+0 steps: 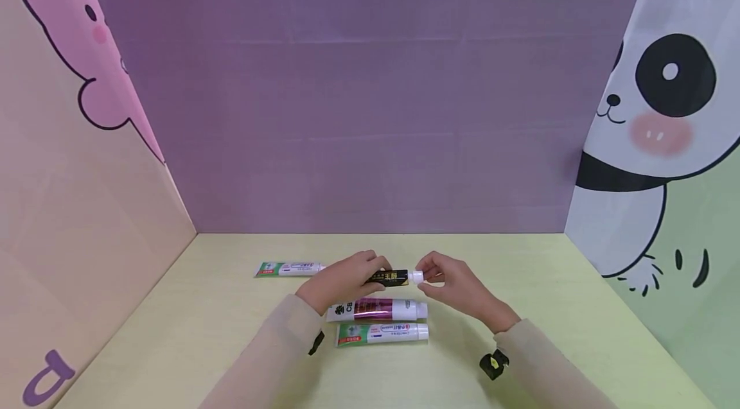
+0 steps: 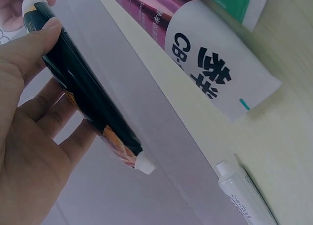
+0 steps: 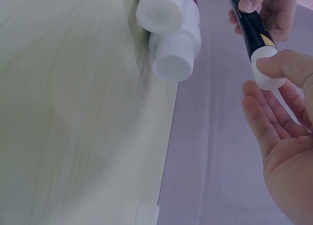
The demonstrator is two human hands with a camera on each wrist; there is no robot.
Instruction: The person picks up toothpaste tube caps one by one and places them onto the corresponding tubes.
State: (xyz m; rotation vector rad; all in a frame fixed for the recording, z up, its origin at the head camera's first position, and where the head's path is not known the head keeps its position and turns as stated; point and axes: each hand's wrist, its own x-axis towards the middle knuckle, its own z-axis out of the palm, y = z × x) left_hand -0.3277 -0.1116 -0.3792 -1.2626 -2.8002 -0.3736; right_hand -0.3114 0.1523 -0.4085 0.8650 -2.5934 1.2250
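My left hand (image 1: pixel 345 277) grips a black toothpaste tube (image 1: pixel 393 278) with gold markings, held level above the table. In the left wrist view, the thumb lies on one side of the tube and the fingers on the other. A white cap (image 1: pixel 416 277) closes the tube's right end. Around that cap the thumb and fingertips of my right hand (image 1: pixel 459 284) are pinched; the right wrist view shows the thumb on the cap (image 3: pixel 266 80). Below the hands, a purple-and-white toothpaste tube (image 1: pixel 381 310) lies beside a green-and-white toothpaste tube (image 1: pixel 384 333), caps pointing right.
Another green-and-white toothpaste tube (image 1: pixel 291 269) lies farther back on the left, its cap end partly behind my left hand. The pale wooden table (image 1: pixel 202 319) meets a purple back wall (image 1: pixel 370 107). Side panels with cartoon animals stand left and right.
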